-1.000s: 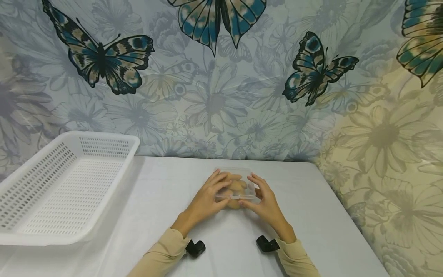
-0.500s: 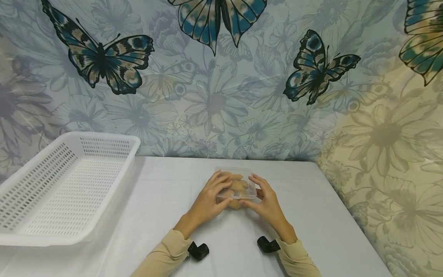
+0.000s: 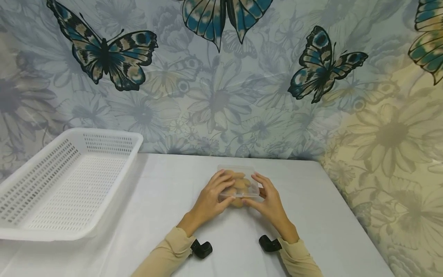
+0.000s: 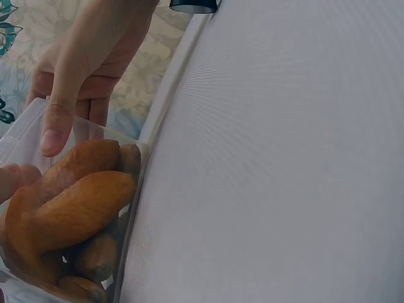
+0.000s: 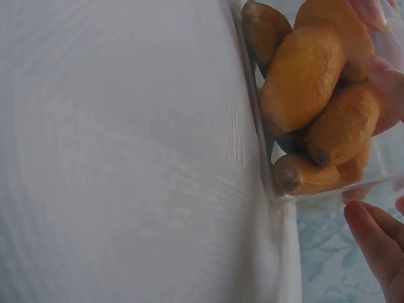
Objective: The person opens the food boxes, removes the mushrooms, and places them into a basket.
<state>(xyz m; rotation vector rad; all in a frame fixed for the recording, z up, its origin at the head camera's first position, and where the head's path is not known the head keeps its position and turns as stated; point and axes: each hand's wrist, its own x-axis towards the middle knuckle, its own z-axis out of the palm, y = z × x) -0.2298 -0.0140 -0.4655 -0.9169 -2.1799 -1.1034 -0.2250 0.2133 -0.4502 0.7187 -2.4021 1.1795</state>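
As seen in the head view, both bare hands hold a clear, rigid plastic box [image 3: 250, 195] with a lid, just below and right of the frame's middle, on a table [image 3: 332, 231] covered in smooth white cloth. The left hand [image 3: 209, 195] grasps the box's left side, fingers spread over its top and thumb at the front. The right hand [image 3: 269, 200] clasps the right side, its thumb set against the front.

Inside the box are several plump, oblong orange-brown pieces [image 5: 303, 79], rounded in the middle and narrowing to blunt, darker ends. The right wrist view shows them piled at different angles, their skins slightly wrinkled and softly shiny; the left wrist view shows some long ones side by side, pressed close to the clear wall. Their exact number cannot be told.

A white plastic basket [image 3: 79, 188] with slotted sides stands at the left of the frame, well apart from the box. Beige sleeves [image 3: 162, 252] and small black devices [image 3: 270, 244] show near the wrists at the bottom, and blue-and-black butterflies [image 3: 105, 55] decorate the pale floral wall covering [image 3: 214, 100] across the top.
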